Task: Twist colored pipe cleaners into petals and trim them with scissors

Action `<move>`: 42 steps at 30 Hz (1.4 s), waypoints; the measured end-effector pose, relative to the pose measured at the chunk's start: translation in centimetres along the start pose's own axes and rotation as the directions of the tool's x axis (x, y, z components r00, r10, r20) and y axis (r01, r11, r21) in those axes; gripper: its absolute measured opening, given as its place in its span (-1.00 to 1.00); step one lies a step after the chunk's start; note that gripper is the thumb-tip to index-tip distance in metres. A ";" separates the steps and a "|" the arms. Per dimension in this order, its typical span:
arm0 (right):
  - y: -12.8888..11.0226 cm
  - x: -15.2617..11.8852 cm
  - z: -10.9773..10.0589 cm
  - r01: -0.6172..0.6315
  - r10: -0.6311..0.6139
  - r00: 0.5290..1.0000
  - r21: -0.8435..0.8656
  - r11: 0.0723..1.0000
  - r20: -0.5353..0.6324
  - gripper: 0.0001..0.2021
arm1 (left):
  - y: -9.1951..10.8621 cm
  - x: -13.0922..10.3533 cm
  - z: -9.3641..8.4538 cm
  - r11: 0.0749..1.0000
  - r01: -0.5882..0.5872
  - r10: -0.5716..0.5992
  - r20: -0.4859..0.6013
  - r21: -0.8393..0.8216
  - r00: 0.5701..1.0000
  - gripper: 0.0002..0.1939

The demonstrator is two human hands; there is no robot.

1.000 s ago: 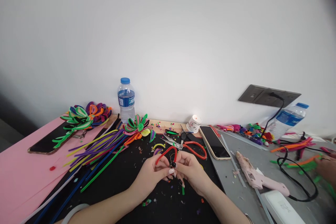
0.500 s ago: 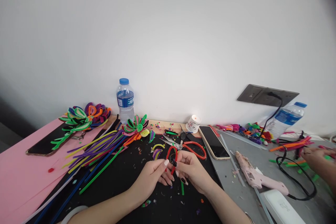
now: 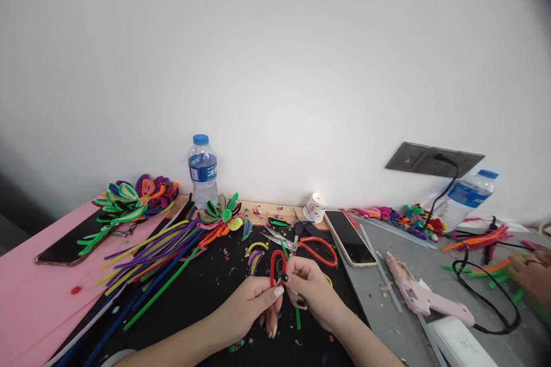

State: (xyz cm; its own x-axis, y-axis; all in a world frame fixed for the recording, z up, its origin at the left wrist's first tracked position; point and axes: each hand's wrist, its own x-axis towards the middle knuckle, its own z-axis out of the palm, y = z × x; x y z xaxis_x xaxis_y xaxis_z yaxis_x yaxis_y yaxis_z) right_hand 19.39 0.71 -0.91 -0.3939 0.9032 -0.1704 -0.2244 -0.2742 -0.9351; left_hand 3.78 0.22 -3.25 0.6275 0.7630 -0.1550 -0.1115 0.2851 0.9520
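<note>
A red pipe cleaner (image 3: 272,266) bent into a narrow upright loop stands between my two hands. My left hand (image 3: 252,301) pinches its lower end between thumb and fingers. From the other side, my right hand (image 3: 312,289) grips the loop's lower right part, thumb and forefinger pressed together. Fingers hide the loop's ends. Just beyond my hands lie open scissors (image 3: 318,249) with red handles. Small curved petals (image 3: 255,262) of purple and yellow pipe cleaner rest to the left, and a short green piece (image 3: 298,318) lies below my right hand.
Left are a pipe-cleaner flower (image 3: 226,215), loose pipe cleaners (image 3: 159,252) and a water bottle (image 3: 203,175). A paper cup (image 3: 315,207) and phone (image 3: 350,238) stand beyond. Rightward lie a glue gun (image 3: 424,298), its black cable, a white box (image 3: 462,344) and another person's hand (image 3: 534,275).
The view has shifted slightly. My hands have turned the red loop more upright, and my right fingers have closed nearer its lower end. The other person's hand has moved slightly.
</note>
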 end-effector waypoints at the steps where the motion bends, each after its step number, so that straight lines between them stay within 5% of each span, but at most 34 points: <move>1: -0.1 0.0 0.1 -0.007 0.006 1.000 0.032 0.999 0.011 -0.73 | 0.1 -0.1 0.0 1.000 0.022 -0.021 0.030 -0.019 0.999 -0.62; 6: -0.3 0.0 0.1 -0.027 0.011 0.994 0.141 0.990 0.111 -0.76 | 0.6 -0.8 0.0 0.969 0.195 -0.157 0.234 -0.149 0.959 -0.61; 11: -0.3 -0.3 0.0 -0.086 0.051 0.977 0.164 0.983 0.208 -0.72 | 0.9 -1.1 0.0 0.939 0.232 -0.149 0.308 -0.253 0.940 -0.64; 16: 0.3 -0.3 0.2 -0.019 0.018 0.995 0.002 1.000 0.099 -0.88 | 0.9 -1.2 0.2 0.940 0.271 -0.192 0.337 -0.208 0.922 -0.64; 24: 0.4 -0.2 0.9 0.094 -0.095 0.995 -0.098 0.991 -0.012 -0.84 | 1.4 -1.4 0.4 0.928 0.274 -0.176 0.354 -0.251 0.918 -0.63; 32: -0.1 -0.2 0.3 0.260 -0.341 0.929 -0.401 0.878 -0.143 -0.88 | 1.6 -1.5 0.4 0.921 0.283 -0.164 0.391 -0.268 0.905 -0.64; 37: -0.8 0.0 -0.7 0.143 -0.143 0.989 -0.023 0.989 -0.024 -0.85 | 1.3 -1.0 0.1 0.907 0.154 -0.088 0.182 -0.393 0.979 -0.68; 42: -1.0 -0.2 -0.5 -0.027 0.009 0.989 0.118 0.993 0.149 -0.75 | 1.2 -1.1 0.2 0.915 0.193 -0.122 0.215 -0.354 0.969 -0.68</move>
State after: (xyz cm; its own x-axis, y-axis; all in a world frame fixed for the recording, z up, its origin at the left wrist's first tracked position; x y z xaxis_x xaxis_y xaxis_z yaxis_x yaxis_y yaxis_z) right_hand 20.14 0.96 -0.11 -0.5247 0.8412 -0.1307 -0.3173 -0.3357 -0.8869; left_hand 3.16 -0.42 -1.92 0.7873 0.5800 -0.2092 -0.2536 0.6138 0.7476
